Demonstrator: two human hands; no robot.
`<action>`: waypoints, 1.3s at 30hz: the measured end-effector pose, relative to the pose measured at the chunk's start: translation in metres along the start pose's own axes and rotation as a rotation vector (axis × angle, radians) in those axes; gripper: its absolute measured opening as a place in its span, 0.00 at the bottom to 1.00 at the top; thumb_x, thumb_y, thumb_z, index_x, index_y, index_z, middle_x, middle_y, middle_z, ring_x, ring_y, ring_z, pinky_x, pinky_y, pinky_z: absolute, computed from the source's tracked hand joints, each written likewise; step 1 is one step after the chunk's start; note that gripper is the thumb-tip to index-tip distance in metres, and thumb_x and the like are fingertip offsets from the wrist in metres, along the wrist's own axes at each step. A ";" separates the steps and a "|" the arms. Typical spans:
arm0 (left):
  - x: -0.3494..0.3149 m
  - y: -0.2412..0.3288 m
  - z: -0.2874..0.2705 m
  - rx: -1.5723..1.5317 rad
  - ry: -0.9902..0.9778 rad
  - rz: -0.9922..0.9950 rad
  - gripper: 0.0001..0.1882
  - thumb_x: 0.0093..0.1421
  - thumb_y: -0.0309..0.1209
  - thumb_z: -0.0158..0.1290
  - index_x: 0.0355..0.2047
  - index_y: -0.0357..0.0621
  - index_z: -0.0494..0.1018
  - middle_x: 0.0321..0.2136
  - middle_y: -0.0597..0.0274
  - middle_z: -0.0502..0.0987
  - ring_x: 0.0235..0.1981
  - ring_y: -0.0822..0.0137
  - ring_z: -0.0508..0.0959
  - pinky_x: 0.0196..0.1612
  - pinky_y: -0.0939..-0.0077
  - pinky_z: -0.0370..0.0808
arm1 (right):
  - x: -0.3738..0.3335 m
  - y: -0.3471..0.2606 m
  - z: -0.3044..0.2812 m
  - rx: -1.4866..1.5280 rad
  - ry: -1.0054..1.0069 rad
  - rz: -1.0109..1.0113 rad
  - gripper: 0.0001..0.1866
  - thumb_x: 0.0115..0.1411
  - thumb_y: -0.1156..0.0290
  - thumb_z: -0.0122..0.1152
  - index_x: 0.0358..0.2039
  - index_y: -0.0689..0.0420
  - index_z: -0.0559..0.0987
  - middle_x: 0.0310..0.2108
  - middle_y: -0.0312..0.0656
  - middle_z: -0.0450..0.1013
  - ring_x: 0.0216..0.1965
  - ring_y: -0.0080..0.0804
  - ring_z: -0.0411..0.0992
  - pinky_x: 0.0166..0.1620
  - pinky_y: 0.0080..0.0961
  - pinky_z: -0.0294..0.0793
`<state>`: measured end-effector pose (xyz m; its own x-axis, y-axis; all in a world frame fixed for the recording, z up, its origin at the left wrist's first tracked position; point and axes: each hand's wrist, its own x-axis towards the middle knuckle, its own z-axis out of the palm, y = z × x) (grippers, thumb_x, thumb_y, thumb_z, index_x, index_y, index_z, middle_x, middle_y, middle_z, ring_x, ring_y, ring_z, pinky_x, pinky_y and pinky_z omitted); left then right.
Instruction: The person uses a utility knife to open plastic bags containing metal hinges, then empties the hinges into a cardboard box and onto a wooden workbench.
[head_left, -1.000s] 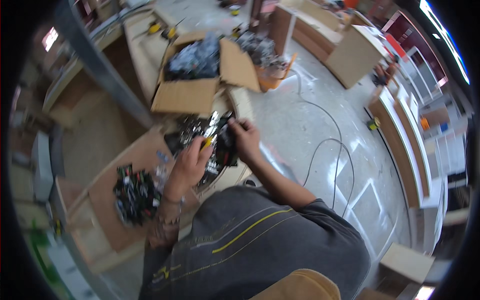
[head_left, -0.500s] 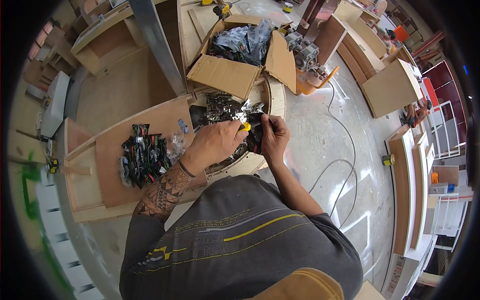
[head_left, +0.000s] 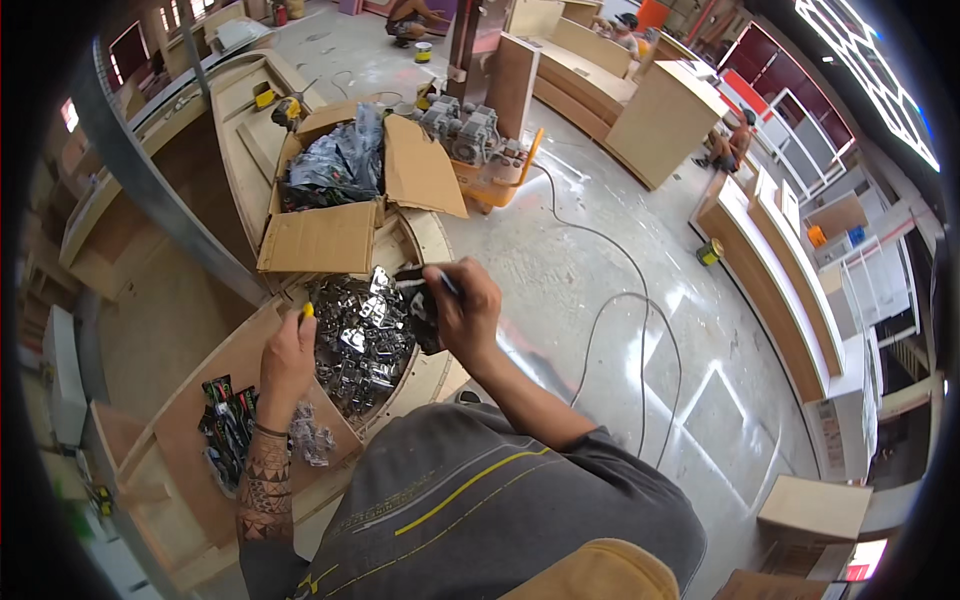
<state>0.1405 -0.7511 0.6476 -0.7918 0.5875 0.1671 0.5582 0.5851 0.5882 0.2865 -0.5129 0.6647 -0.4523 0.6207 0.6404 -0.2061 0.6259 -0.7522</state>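
Observation:
My left hand [head_left: 287,358] is closed around a small yellow tool [head_left: 308,310], most of it hidden in the fingers, beside the left edge of a heap of shiny metal cabinet hinges [head_left: 360,340]. To the right of that heap, my right hand [head_left: 468,308] grips a black plastic packet [head_left: 424,318] by its upper part. The packet hangs over the heap's right side. Several more black packets [head_left: 228,425] lie on the brown board at the left, next to crumpled clear plastic bags [head_left: 312,436].
Beyond the heap, an open cardboard box [head_left: 318,240] holds dark plastic packets. A compressor [head_left: 470,135] on an orange frame stands on the floor, its hose [head_left: 640,310] looping to the right. A grey metal post [head_left: 165,205] rises at the left. Other people are at the back.
My hands have moved apart, the left one leftward with the yellow tool and the right one keeping the packet. The hinge heap is now exposed. The view has swung to the right.

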 end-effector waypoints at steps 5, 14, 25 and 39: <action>0.001 0.063 0.021 -0.546 0.003 0.111 0.23 0.68 0.45 0.62 0.49 0.35 0.76 0.31 0.57 0.82 0.35 0.66 0.82 0.40 0.67 0.78 | -0.023 0.017 0.017 0.149 -0.145 0.146 0.06 0.63 0.71 0.71 0.33 0.60 0.82 0.28 0.43 0.72 0.29 0.37 0.73 0.33 0.33 0.71; -0.022 0.067 0.069 -0.765 -0.184 -0.103 0.06 0.66 0.29 0.61 0.37 0.41 0.76 0.25 0.74 0.72 0.24 0.80 0.69 0.27 0.80 0.69 | -0.048 0.041 0.028 0.244 -0.138 0.590 0.13 0.71 0.65 0.64 0.33 0.62 0.80 0.23 0.35 0.73 0.28 0.20 0.68 0.32 0.26 0.69; -0.070 0.030 0.047 -0.409 -0.100 -0.071 0.13 0.68 0.39 0.57 0.39 0.39 0.77 0.28 0.47 0.81 0.31 0.49 0.84 0.35 0.60 0.78 | -0.030 0.152 -0.003 0.573 0.272 1.052 0.15 0.73 0.61 0.60 0.42 0.64 0.79 0.29 0.36 0.74 0.25 0.25 0.70 0.30 0.28 0.74; -0.073 0.003 0.009 -0.456 0.159 -0.096 0.16 0.64 0.36 0.64 0.47 0.39 0.80 0.32 0.57 0.82 0.32 0.62 0.83 0.37 0.69 0.78 | -0.071 0.084 0.085 0.896 -0.291 1.045 0.14 0.74 0.59 0.58 0.38 0.57 0.77 0.29 0.35 0.77 0.27 0.24 0.75 0.33 0.29 0.84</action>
<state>0.2028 -0.7874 0.6305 -0.8822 0.4294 0.1930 0.3437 0.3073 0.8874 0.2271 -0.5446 0.5429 -0.8761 0.4184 -0.2396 -0.0932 -0.6345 -0.7673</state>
